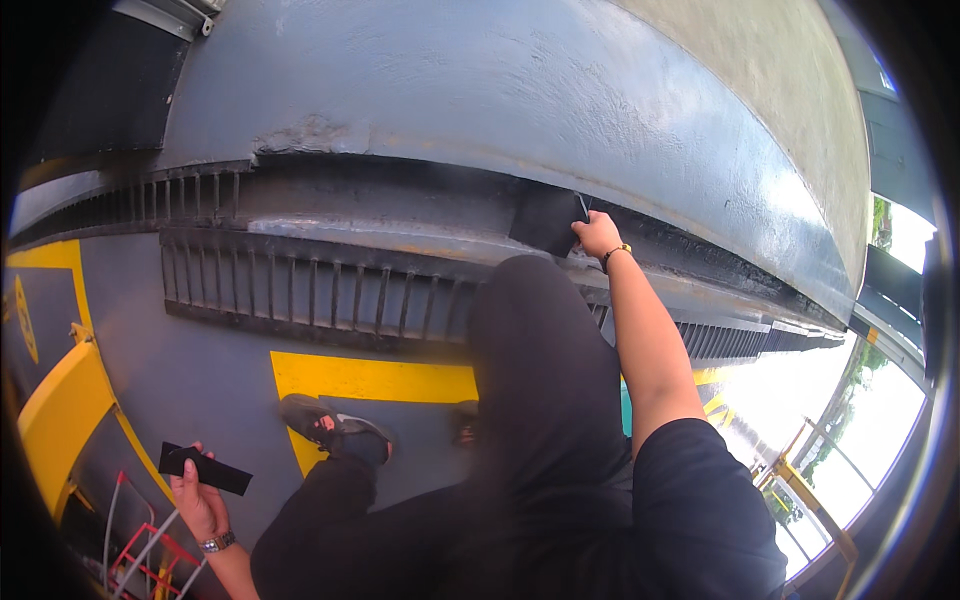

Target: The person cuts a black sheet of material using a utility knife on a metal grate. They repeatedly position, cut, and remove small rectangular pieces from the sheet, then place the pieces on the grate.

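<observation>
My right hand (597,234) reaches into an uncovered drain channel (400,190) along the foot of the grey wall. Its fingers are closed on the right edge of a dark, flat, squarish sheet (545,218), which stands across the channel. Down at the lower left, my left hand (203,508) pinches a black rectangular strip (222,473), thumb on top, held well above the floor. I cannot make out what either black piece is made of. My knee (530,310) is bent close to the channel.
A black slotted drain grate (330,290) lies on the floor beside the channel; another grate (200,195) sits at its left end. Yellow lines (370,376) mark the grey floor. At left stand a yellow barrier (65,400) and a red frame (150,545).
</observation>
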The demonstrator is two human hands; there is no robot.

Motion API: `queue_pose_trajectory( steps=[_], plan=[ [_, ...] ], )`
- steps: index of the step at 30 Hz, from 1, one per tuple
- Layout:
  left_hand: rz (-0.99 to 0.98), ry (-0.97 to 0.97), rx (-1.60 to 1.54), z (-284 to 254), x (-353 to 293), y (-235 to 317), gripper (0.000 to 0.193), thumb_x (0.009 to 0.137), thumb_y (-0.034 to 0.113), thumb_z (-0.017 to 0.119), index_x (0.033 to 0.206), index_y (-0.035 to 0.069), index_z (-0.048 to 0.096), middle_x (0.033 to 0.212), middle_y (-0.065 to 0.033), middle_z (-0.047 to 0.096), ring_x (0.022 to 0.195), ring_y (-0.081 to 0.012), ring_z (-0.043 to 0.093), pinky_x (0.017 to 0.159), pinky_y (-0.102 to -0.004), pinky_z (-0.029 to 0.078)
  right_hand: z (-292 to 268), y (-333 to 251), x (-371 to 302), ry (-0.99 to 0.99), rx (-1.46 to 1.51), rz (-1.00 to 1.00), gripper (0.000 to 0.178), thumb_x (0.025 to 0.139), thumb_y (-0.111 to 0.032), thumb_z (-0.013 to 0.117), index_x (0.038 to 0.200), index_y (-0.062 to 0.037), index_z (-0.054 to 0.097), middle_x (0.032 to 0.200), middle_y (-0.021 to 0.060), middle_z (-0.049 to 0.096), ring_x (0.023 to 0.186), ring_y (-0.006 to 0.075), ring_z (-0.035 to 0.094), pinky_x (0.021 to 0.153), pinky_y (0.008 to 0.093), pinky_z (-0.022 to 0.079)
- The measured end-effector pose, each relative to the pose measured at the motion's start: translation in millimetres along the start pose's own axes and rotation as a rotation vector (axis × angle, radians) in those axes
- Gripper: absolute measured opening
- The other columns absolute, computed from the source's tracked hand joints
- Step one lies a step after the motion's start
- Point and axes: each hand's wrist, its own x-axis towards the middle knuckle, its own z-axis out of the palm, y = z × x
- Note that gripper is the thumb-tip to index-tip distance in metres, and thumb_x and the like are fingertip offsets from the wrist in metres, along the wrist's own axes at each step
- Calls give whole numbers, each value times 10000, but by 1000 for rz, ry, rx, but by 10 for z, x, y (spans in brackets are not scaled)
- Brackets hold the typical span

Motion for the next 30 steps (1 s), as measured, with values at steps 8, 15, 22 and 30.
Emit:
queue_pose_trajectory(
  steps=[8, 15, 22, 30],
  plan=[
    [111, -60, 314, 549, -357, 929, 243, 972, 140, 615, 1178, 12, 599, 1122, -99, 651, 967, -175, 597, 921, -322, 457, 114, 129, 76, 31, 58, 57, 225, 836, -164, 613, 908, 45, 656, 787, 189, 710, 708, 300, 714, 734, 389, 545],
    [94, -224, 936, 742, -217, 618, 170, 943, 145, 664, 999, -14, 643, 875, -8, 647, 811, -93, 540, 755, -264, 445, 76, 9, -65, -39, 224, 65, 304, 902, -264, 675, 1054, -1, 687, 829, 125, 709, 737, 191, 678, 716, 343, 514],
    [182, -227, 1188, 561, -38, 546, 181, 922, 167, 680, 918, -5, 625, 756, -23, 597, 717, -111, 508, 673, -287, 438, -92, 317, -176, 188, 432, -4, 252, 917, -231, 680, 1021, -1, 684, 732, 27, 628, 552, 114, 543, 541, 309, 448],
    [183, -325, 1403, 504, 37, 446, 159, 877, 125, 673, 884, -13, 594, 729, -113, 586, 681, -241, 551, 675, -353, 454, -151, 473, -252, 292, -154, -40, 267, 866, -258, 657, 1081, -100, 639, 944, 219, 700, 934, 420, 668, 791, 514, 525]
  ],
)
